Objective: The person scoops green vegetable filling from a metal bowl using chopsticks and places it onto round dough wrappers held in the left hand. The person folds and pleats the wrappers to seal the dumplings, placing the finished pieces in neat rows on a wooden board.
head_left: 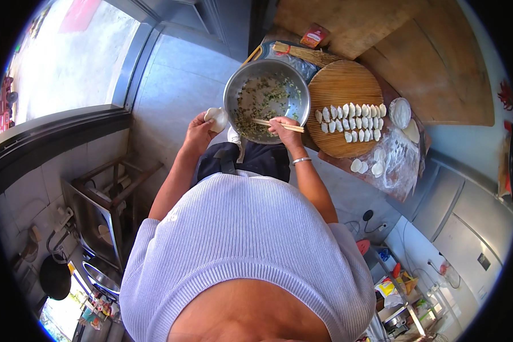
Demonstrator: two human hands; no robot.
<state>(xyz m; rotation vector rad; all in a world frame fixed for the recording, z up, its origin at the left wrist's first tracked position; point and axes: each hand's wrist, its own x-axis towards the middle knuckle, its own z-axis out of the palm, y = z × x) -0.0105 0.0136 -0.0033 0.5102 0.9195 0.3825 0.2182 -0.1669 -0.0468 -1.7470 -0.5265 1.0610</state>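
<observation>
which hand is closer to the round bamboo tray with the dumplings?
Right. The right hand, holding chopsticks, is over the steel bowl just beside the bamboo tray. The left hand, holding a dough wrapper, is on the bowl's far side.

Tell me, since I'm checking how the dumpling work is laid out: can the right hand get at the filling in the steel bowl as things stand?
Probably yes. The right hand holds chopsticks over the steel bowl, and the filling lies open with nothing covering it. The left hand, with a dough wrapper, stays outside the rim.

Both forearms reach forward, the left hand (202, 126) cupped palm-up, the right hand (282, 128) in a closed grip.
</observation>
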